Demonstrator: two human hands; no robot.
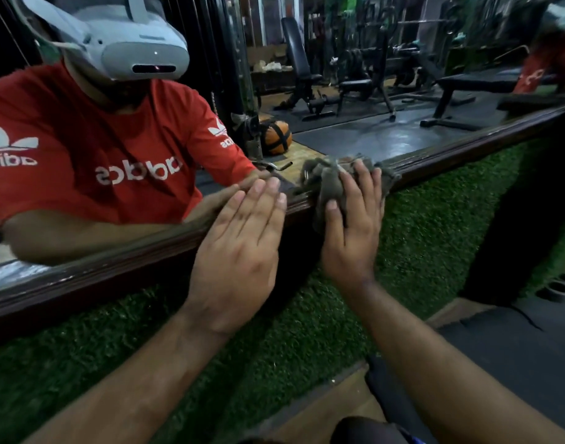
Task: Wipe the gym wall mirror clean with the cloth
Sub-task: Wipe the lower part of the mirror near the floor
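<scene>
Wiping along the dark wooden mirror frame (467, 145), the right hand (351, 225) presses the crumpled grey cloth (330, 181); left hand (239, 248) rests flat beside it, holding nothing. Next, likely sweep upward across the glass.

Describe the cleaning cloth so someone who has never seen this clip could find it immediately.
Start at the wall mirror and follow its dark wooden bottom frame to where the two hands meet it. The cloth is the crumpled grey-brown rag under the right hand, bunched over the frame's edge. It is the only soft fabric there; the left hand beside it lies flat and bare.
</scene>
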